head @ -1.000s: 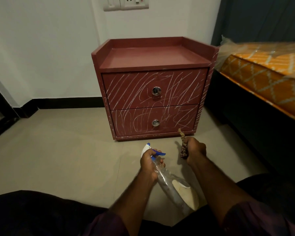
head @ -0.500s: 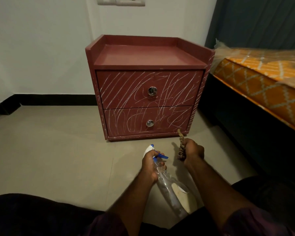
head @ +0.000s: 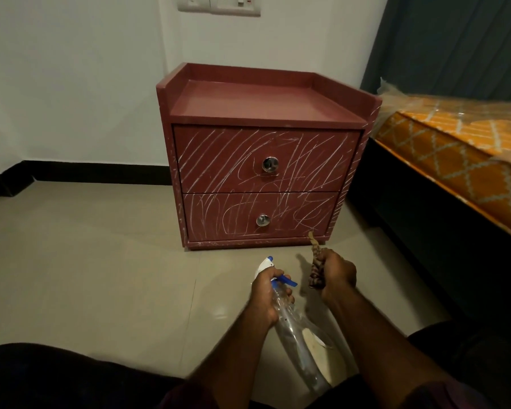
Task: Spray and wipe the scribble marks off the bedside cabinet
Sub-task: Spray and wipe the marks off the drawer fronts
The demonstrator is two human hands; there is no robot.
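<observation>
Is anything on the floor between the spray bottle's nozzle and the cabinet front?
No. In the head view only bare floor tile lies between the spray bottle in the left hand and the cabinet.

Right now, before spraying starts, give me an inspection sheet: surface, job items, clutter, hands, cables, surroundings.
Surface: bedside cabinet, scribble marks all over its front, none wiped.
Job's things: spray bottle tilted, nozzle toward the cabinet; cloth bunched.
Clutter: nothing seen.
Hands: left hand grips the spray bottle; right hand grips the cloth; both short of the cabinet.
Cables: nothing seen.
Surroundings: tiled floor, wall socket above, mattress at the right.
</observation>
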